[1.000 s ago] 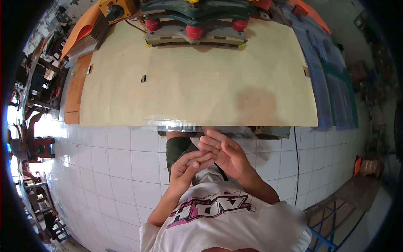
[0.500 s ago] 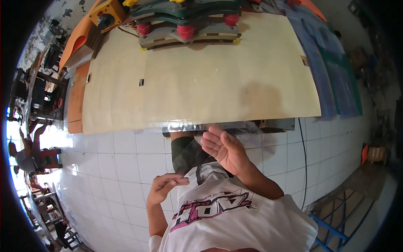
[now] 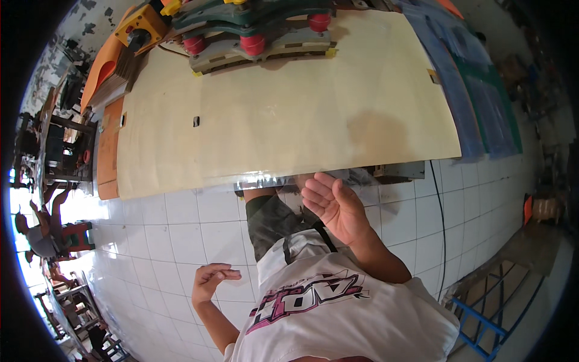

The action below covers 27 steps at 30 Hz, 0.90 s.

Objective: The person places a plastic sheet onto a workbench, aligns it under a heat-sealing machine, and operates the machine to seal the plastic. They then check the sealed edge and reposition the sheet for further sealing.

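A large pale plywood sheet (image 3: 283,102) lies flat across the work surface, filling most of the upper half of the view, with its near edge running just above the person's body. The right hand (image 3: 332,205) is nearest to it, raised palm-up just below that near edge, fingers spread loosely and holding nothing; whether the fingertips touch the edge cannot be told. The left hand (image 3: 211,282) hangs well apart from the sheet, low over the white tiled floor (image 3: 181,229), fingers loosely curled and empty. Between the two hands are the person's white printed shirt (image 3: 338,314) and dark shorts (image 3: 271,223). At the far edge of the sheet stands a machine with green plates and red rollers (image 3: 253,30), resting on the sheet's end. To its left sits a yellow and orange unit (image 3: 142,27), and an orange-brown board (image 3: 108,145) lies beside the sheet's left edge. Blue and green mats (image 3: 476,90) lie along the right side. A black cable (image 3: 443,223) trails down over the floor at the right, near a blue metal frame (image 3: 482,314). At the far left, another person (image 3: 39,232) sits near a red stool (image 3: 78,232).
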{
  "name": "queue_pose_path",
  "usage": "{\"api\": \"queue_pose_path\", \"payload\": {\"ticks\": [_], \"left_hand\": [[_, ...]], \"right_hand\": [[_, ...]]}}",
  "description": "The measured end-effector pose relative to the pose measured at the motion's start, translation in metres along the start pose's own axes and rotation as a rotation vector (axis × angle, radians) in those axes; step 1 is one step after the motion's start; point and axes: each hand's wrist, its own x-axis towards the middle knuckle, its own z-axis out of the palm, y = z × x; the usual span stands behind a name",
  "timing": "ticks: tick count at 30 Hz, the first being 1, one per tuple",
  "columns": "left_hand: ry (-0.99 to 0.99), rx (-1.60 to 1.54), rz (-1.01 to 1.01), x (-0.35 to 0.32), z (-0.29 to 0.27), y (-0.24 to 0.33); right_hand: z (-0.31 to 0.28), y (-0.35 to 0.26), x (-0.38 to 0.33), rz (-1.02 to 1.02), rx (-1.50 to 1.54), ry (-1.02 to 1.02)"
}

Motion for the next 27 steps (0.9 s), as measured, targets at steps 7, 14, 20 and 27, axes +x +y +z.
{"api": "queue_pose_path", "payload": {"ticks": [7, 14, 20, 27], "left_hand": [[0.05, 0.013, -0.06, -0.027, -0.042, -0.004], [0.09, 0.029, -0.113, -0.044, -0.062, -0.007], [0.171, 0.029, -0.145, -0.06, -0.073, -0.017], [0.188, 0.035, -0.138, -0.066, -0.08, -0.015]], "right_hand": [[-0.007, -0.014, -0.003, -0.044, 0.041, 0.048], [-0.013, -0.025, 0.0, -0.086, 0.08, 0.048], [-0.014, -0.042, 0.006, -0.113, 0.119, 0.091], [-0.024, -0.049, 0.004, -0.175, 0.117, 0.13]]}}
